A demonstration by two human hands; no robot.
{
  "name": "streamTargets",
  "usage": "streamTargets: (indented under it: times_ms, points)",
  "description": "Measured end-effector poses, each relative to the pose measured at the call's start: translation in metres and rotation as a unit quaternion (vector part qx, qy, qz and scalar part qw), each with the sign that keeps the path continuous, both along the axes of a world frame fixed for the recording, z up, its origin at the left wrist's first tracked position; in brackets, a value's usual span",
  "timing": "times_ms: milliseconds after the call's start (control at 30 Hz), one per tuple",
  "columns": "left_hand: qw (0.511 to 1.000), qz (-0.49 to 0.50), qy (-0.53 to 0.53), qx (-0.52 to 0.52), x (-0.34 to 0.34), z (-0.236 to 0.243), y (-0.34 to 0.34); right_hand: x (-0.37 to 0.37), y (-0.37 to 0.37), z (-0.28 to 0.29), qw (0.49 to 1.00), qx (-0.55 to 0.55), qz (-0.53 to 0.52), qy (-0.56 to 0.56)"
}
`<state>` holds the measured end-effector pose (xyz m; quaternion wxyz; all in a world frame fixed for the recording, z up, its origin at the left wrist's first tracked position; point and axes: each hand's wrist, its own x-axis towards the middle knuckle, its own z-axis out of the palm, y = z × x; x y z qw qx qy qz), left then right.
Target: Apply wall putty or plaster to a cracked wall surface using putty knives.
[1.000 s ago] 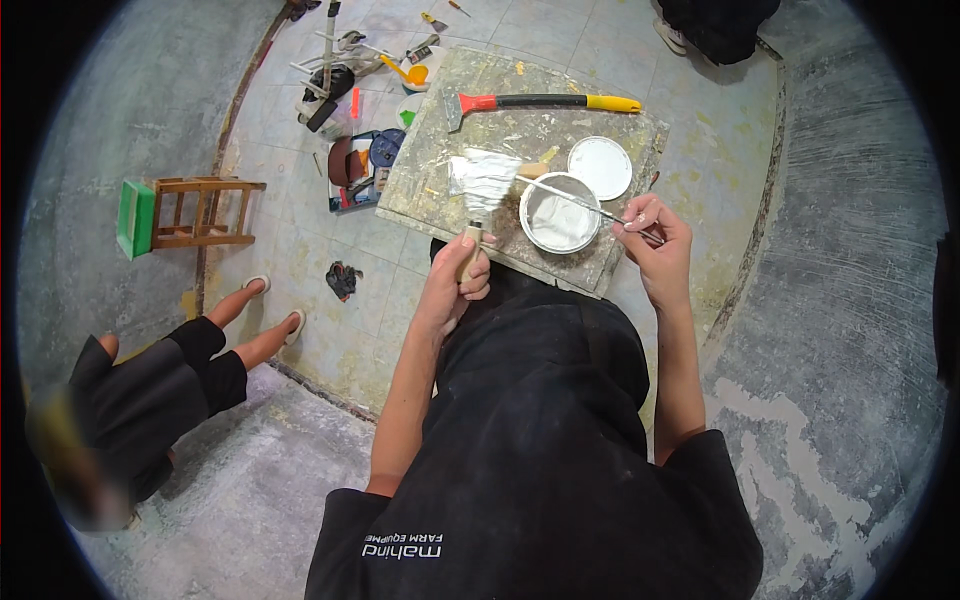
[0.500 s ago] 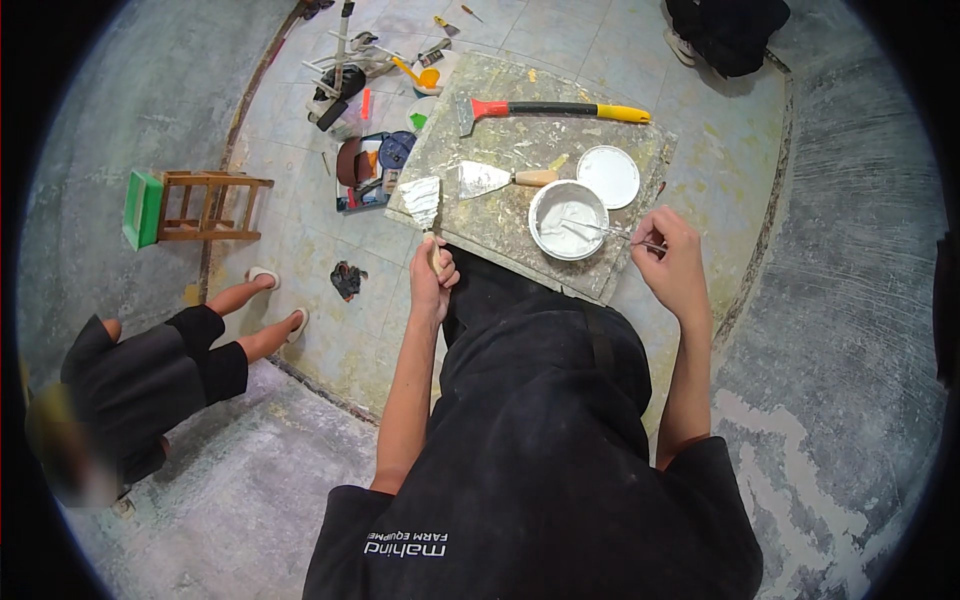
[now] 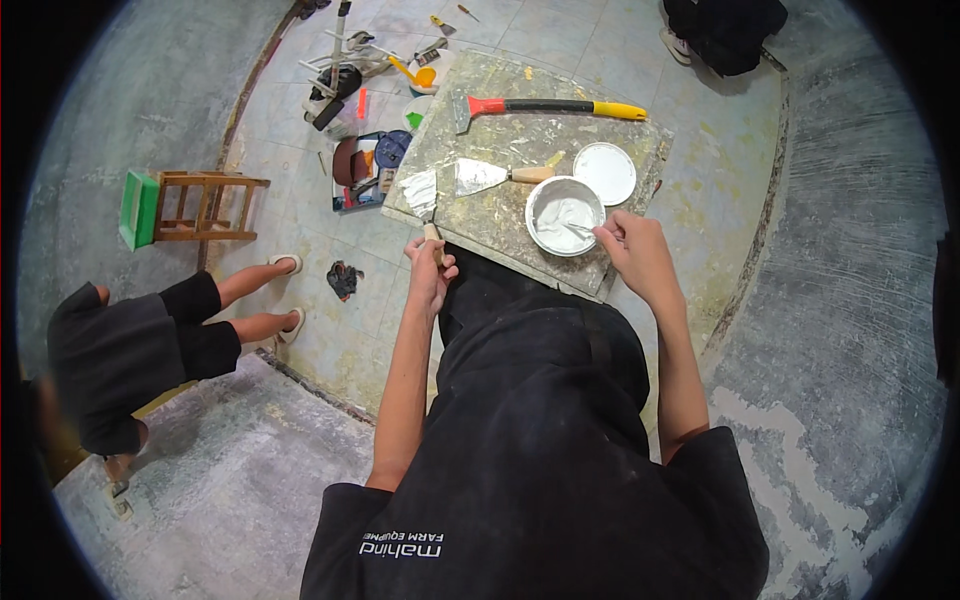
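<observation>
My left hand (image 3: 432, 272) is closed round the wooden handle of a putty knife (image 3: 420, 193), its blade coated in white paste and pointing away from me over the board's left corner. In my right hand (image 3: 642, 256) I pinch a thin metal tool (image 3: 582, 228); its far end sits in the white paste (image 3: 562, 216), so its kind is hidden. The paste fills part of a round white tub (image 3: 547, 246). A white lid (image 3: 604, 174) lies beside the tub. Left of it rests a second putty knife (image 3: 482, 177) with a smeared blade.
A long-handled scraper (image 3: 548, 106) lies across the far part of the stained board (image 3: 510, 225). Left of the board are a tool tray (image 3: 345, 190) and scattered tools. A wooden stool (image 3: 205, 207) lies sideways in view, near a person (image 3: 120, 340). Another person (image 3: 728, 35) is at far right.
My right hand has moved left and closer to the tub, with the metal tool deeper over the paste. My left hand stays almost still. The person at left has shifted, arm stretched toward the wall.
</observation>
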<state>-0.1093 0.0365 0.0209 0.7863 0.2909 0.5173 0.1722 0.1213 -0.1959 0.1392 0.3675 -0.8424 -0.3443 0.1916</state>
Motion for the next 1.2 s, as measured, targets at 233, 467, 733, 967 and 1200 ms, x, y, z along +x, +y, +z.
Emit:
streamTargets:
  times_ms: [233, 467, 733, 967, 1200]
  points:
    - [0.999, 0.015, -0.022, -0.023, 0.005, -0.01, -0.005, 0.013, -0.013, -0.026, 0.973, 0.093, -0.044, 0.205]
    - [0.999, 0.035, 0.015, -0.035, -0.024, -0.003, -0.011, 0.015, -0.027, -0.025, 0.922, 0.077, -0.102, 0.365]
    - [0.824, -0.097, 0.102, 0.549, 0.009, 0.042, 0.026, 0.011, -0.032, -0.018, 0.943, 0.092, -0.109, 0.301]
    - [0.484, -0.506, 0.031, 0.713, 0.176, 0.043, 0.04, 0.004, -0.015, 0.019, 0.996, 0.012, -0.088, 0.011]
    - [0.365, -0.571, 0.043, 0.734, 0.203, 0.034, 0.038, -0.009, 0.006, -0.014, 0.995, 0.059, -0.043, 0.068]
